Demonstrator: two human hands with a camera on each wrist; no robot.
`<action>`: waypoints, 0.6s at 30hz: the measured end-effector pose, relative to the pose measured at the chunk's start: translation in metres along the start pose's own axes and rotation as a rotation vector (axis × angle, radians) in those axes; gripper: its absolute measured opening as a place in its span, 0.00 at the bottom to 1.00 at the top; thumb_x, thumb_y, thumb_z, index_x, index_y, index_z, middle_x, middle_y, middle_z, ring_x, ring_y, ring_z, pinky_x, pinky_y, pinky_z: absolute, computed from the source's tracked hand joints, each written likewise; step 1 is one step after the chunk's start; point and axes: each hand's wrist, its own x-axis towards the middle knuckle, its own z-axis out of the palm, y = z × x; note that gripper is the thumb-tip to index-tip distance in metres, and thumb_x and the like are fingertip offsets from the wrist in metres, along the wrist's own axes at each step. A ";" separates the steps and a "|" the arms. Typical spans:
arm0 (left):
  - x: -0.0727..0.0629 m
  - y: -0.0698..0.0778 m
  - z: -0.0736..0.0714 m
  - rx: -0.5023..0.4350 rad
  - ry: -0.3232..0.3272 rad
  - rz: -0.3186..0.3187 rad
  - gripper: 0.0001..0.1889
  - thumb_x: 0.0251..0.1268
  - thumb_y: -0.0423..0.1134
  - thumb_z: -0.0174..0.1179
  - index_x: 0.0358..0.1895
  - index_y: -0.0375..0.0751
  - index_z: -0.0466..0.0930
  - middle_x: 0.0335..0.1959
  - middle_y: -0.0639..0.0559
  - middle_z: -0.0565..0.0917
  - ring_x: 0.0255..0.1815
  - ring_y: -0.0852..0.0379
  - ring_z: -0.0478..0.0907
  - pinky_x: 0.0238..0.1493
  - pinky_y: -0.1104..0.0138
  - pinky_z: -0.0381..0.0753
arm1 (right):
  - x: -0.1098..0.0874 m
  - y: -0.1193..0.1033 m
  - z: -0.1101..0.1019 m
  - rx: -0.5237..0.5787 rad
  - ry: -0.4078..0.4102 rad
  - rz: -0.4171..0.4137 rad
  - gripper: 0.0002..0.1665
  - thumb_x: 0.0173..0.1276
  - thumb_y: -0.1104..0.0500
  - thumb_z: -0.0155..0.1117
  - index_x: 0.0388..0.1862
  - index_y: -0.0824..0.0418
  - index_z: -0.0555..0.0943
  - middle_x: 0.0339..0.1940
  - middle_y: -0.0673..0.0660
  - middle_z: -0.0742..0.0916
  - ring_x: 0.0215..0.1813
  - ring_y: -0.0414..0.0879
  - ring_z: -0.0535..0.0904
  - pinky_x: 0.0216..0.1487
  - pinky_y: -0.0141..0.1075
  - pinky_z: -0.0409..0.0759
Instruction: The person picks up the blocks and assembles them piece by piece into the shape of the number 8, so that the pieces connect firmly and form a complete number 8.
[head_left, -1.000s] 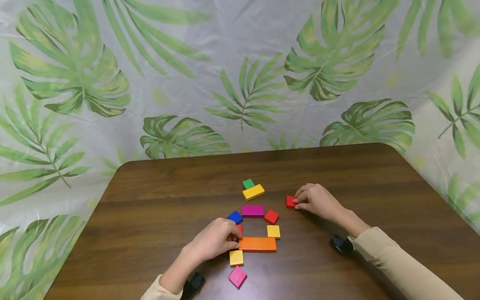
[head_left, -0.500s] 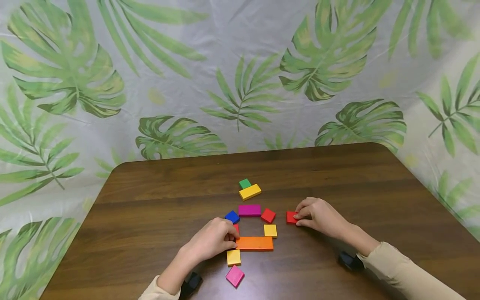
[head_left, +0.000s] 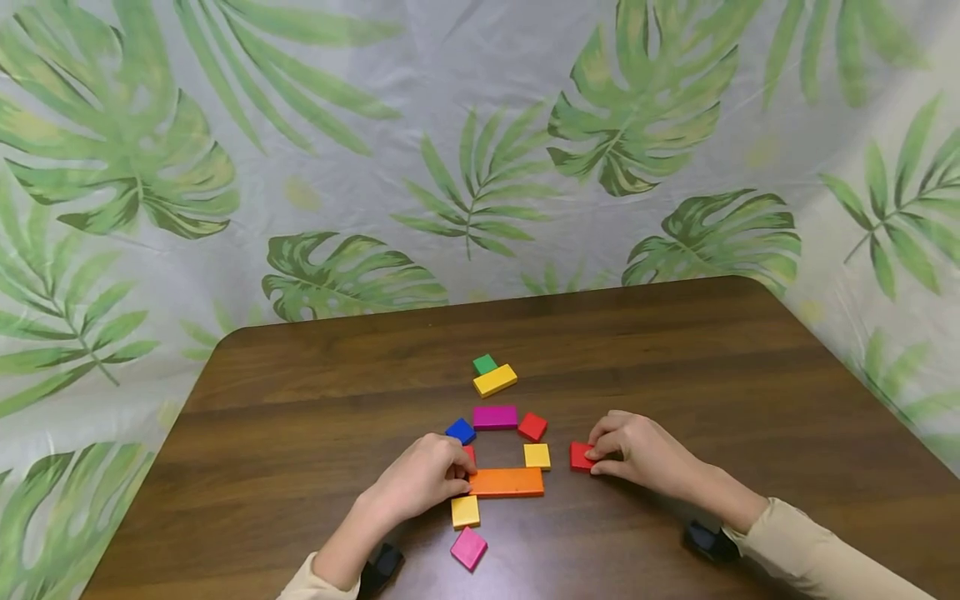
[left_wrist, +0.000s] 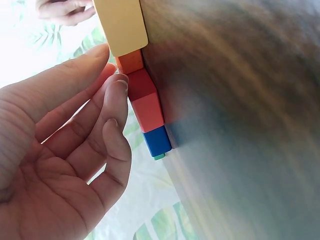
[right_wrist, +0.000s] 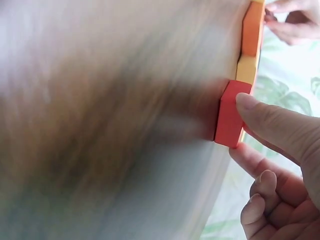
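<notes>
While right hand (head_left: 641,450) pinches red block (head_left: 580,457), gap to yellow block (head_left: 537,456); left hand (head_left: 422,477) at edge of orange block (head_left: 508,482), grip unclear.

A long orange rectangular block (head_left: 507,482) lies on a brown wood-grain worktop (head_left: 300,417), before a purple rectangular block (head_left: 495,418) flanked by a blue square block (head_left: 461,431), left, and a red square block (head_left: 533,427), right; another red block (head_left: 580,457) is farther right.
</notes>
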 end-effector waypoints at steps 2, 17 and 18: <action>0.000 0.000 0.000 -0.002 0.001 0.001 0.04 0.52 0.35 0.68 0.31 0.40 0.86 0.28 0.54 0.85 0.26 0.67 0.73 0.30 0.78 0.73 | -0.001 -0.003 0.000 0.004 0.001 -0.013 0.07 0.44 0.58 0.77 0.24 0.54 0.87 0.30 0.46 0.83 0.33 0.35 0.75 0.33 0.21 0.75; -0.002 -0.001 0.001 0.010 0.013 0.009 0.03 0.53 0.35 0.68 0.31 0.40 0.86 0.27 0.54 0.84 0.25 0.67 0.71 0.30 0.79 0.72 | -0.011 -0.025 0.008 0.070 0.046 -0.120 0.10 0.41 0.58 0.79 0.23 0.52 0.85 0.30 0.43 0.81 0.34 0.32 0.73 0.36 0.16 0.71; -0.002 -0.001 0.001 0.012 0.017 0.009 0.03 0.53 0.35 0.68 0.31 0.40 0.86 0.27 0.54 0.84 0.25 0.67 0.71 0.30 0.79 0.72 | -0.010 -0.027 0.008 0.070 0.044 -0.130 0.10 0.41 0.57 0.79 0.22 0.51 0.85 0.30 0.42 0.80 0.34 0.32 0.73 0.36 0.16 0.71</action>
